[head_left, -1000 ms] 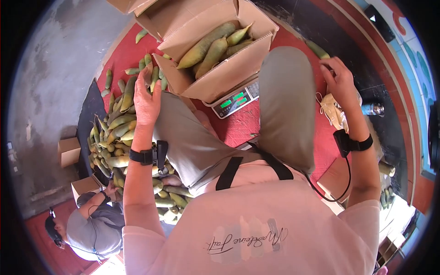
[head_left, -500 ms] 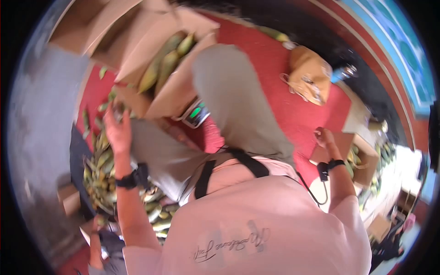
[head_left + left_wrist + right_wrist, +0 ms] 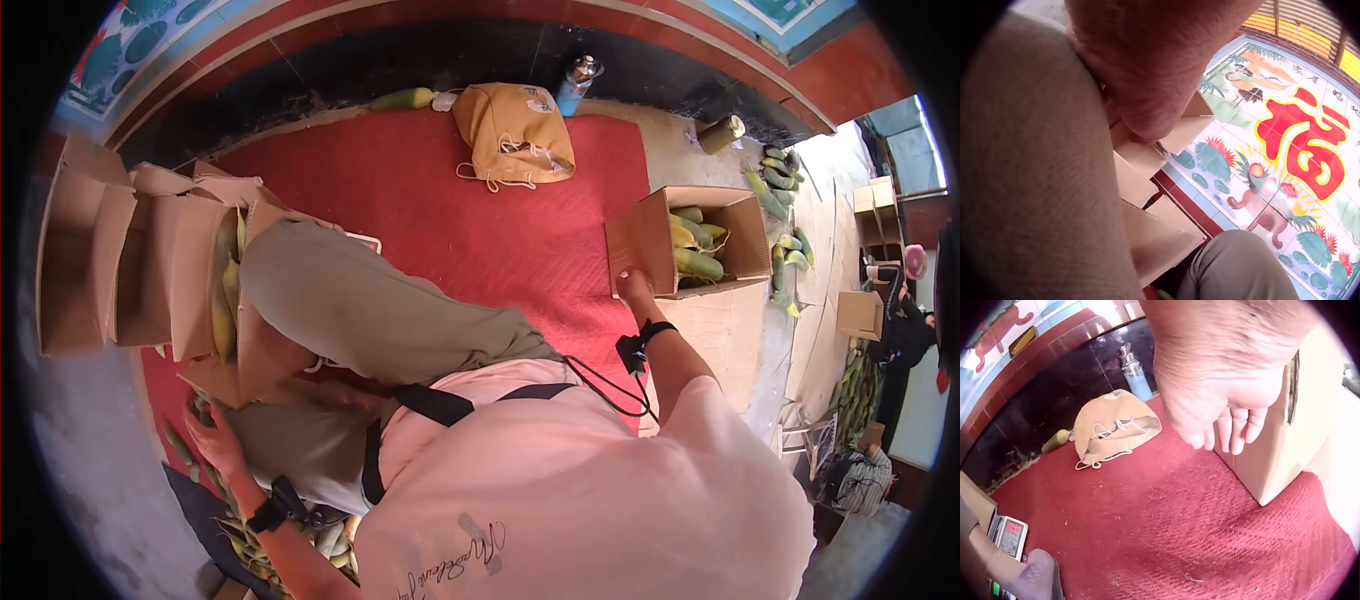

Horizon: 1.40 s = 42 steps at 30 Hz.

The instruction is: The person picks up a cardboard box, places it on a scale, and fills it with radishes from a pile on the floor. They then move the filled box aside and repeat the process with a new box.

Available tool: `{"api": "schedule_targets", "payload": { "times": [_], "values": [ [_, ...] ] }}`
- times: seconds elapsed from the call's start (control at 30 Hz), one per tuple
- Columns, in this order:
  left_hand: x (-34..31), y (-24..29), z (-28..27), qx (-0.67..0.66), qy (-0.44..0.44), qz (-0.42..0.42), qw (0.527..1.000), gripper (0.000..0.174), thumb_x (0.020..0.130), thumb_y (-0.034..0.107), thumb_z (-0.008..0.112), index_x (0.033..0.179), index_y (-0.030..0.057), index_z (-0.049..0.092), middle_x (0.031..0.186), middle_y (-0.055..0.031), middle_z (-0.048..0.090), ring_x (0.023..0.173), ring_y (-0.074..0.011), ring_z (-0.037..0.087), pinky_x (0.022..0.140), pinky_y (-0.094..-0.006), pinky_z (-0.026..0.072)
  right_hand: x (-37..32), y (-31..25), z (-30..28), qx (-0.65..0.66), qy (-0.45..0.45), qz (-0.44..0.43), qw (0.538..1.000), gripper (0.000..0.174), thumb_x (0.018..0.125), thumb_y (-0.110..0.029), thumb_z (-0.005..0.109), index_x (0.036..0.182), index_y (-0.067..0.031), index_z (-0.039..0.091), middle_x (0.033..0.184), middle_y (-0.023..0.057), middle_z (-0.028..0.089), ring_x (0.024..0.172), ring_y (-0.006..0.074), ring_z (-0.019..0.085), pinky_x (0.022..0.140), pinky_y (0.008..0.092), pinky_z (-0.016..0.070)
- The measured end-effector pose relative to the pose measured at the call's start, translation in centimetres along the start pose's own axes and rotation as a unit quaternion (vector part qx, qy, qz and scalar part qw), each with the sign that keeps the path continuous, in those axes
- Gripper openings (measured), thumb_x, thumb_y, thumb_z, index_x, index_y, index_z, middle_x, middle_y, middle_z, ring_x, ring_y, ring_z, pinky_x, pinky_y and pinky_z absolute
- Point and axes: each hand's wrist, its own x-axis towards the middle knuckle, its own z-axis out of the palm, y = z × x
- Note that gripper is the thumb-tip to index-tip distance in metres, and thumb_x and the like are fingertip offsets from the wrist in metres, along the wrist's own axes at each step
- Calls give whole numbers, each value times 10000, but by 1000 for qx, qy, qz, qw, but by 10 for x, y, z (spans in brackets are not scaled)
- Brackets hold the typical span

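In the head view my right hand (image 3: 634, 287) is at the near corner of a cardboard box (image 3: 640, 235) with several green radishes (image 3: 697, 263) inside. In the right wrist view its fingers (image 3: 1239, 428) curl at the box's wall, gripping the upper edge; the thumb is hidden. My left hand (image 3: 215, 440) hangs beside my leg with fingers loosely bent, close to a flap of another cardboard box (image 3: 265, 345) that holds long green radishes (image 3: 224, 300). Only the palm's heel shows in the left wrist view, its fingers hidden.
A red mat (image 3: 430, 200) covers the floor. An orange drawstring bag (image 3: 515, 130), a blue bottle (image 3: 575, 85) and a lone radish (image 3: 403, 99) lie or stand near the wall. A digital scale (image 3: 1010, 534) is by my foot. More radishes (image 3: 240, 545) are heaped behind my left arm.
My body and view have turned to the right. My right hand has moved from beside the knee to the box of radishes on the right. My left hand has stayed near the left leg.
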Motion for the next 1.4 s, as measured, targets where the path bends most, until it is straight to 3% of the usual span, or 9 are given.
{"api": "schedule_targets", "payload": {
  "times": [0.1, 0.4, 0.6, 0.8, 1.03, 1.23, 1.33, 1.37, 1.4],
  "values": [
    [2, 26, -17, -49, -54, -64, 995, 513, 840, 235, 555, 1270, 6, 392, 1203, -217, 492, 1083, -337, 499, 865, -381, 428, -2, -14, -5, -34, 44, -3, 998, 266, 813, -262, 473, 1010, -138, 603, 1010, 148, 617, 977, 317, 579, 838, 408, 459],
    [-2, 6, -8, -5, -34, -42, 999, 486, 826, 214, 560, 1245, 9, 420, 1191, -202, 504, 1095, -331, 493, 882, -381, 417, 47, -34, -10, -101, 122, -163, 974, 226, 813, -203, 483, 950, -80, 615, 902, 192, 614, 895, 343, 594, 756, 428, 476],
    [-4, 20, -16, -1, -12, -30, 999, 435, 841, 203, 553, 1210, 0, 440, 1133, -212, 515, 1034, -353, 508, 874, -416, 405, 31, -40, -18, -281, 43, -267, 921, 196, 766, -60, 502, 901, -47, 644, 979, 108, 597, 950, 271, 541, 883, 371, 406],
    [-1, -8, -3, 22, -47, -29, 998, 456, 850, 200, 541, 1255, 36, 409, 1200, -203, 486, 959, -304, 584, 857, -378, 433, 30, 1, -8, -199, 140, -415, 877, 152, 742, -65, 483, 793, -36, 623, 877, 117, 589, 958, 274, 501, 868, 376, 388],
    [3, -6, -5, 42, -36, -22, 998, 412, 856, 234, 540, 1207, 37, 452, 1117, -202, 522, 1024, -362, 507, 862, -428, 404, 20, 40, -18, -184, 87, -451, 869, 91, 709, -79, 518, 734, -39, 595, 806, 120, 563, 910, 294, 502, 854, 363, 398],
    [8, -5, -10, 38, -88, -69, 993, 463, 853, 254, 552, 1236, 24, 431, 1183, -188, 501, 1056, -323, 510, 883, -404, 404, -38, 150, -23, -270, -18, -396, 877, 56, 662, -93, 545, 668, -54, 585, 768, 142, 593, 841, 313, 550, 807, 380, 443],
    [8, -4, -11, 35, -106, -76, 991, 512, 856, 276, 549, 1276, 23, 399, 1223, -176, 486, 1068, -296, 513, 897, -387, 404, -59, 216, -22, -229, -60, -143, 961, 152, 712, -143, 487, 710, -58, 613, 825, 183, 620, 803, 352, 592, 731, 431, 481],
    [8, -1, -12, 22, -106, -82, 991, 508, 860, 272, 542, 1279, 25, 397, 1224, -175, 487, 1073, -293, 510, 903, -384, 401, -67, 239, -17, -140, 70, 19, 988, 192, 756, -169, 477, 830, -64, 619, 885, 202, 622, 839, 367, 595, 748, 435, 483],
    [8, -2, -12, 21, -107, -79, 991, 508, 860, 272, 542, 1279, 25, 397, 1224, -175, 487, 1073, -293, 510, 903, -384, 401, -63, 265, -19, -187, 61, 58, 979, 264, 767, -152, 489, 991, -62, 595, 945, 215, 615, 917, 353, 589, 783, 421, 481]
  ]
}}
